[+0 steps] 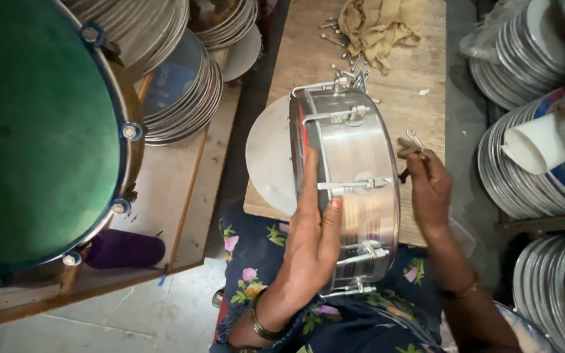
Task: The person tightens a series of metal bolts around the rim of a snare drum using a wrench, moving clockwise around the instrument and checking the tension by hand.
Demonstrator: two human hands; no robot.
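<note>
Grip: left hand (312,225) lies flat and spread against the polished shell of the metal drum (348,189), fingers extended, thumb across the side wall, steadying it without closing round it. Right hand (429,186), just beside the drum's right rim, is pinched shut on a small metal key (415,138).

Item 1, metal drum: cylindrical, mirror-bright steel shell standing on edge, its lower part over the person's lap, its upper part against the wooden board (420,72). Slim tension rods with lugs run across the shell. A pale round drumhead (266,160) shows at the drum's left face.

Item 2, loose bolts (348,68): small, shiny, scattered just beyond the drum's far end.

Item 3, cloth (377,23): crumpled, dull yellow, soft, further beyond the bolts.

Item 4, green drum (34,131): large, matte green skin, blue-tinged hoop with bolts, well left of the metal drum.

Item 5, stacked discs (524,163): thin, metallic, right of the drum; further stacks to its far left.

Risk, as judged: the smooth shell could roll or slip off the lap under an open palm; the small key could slide from the pinch.
</note>
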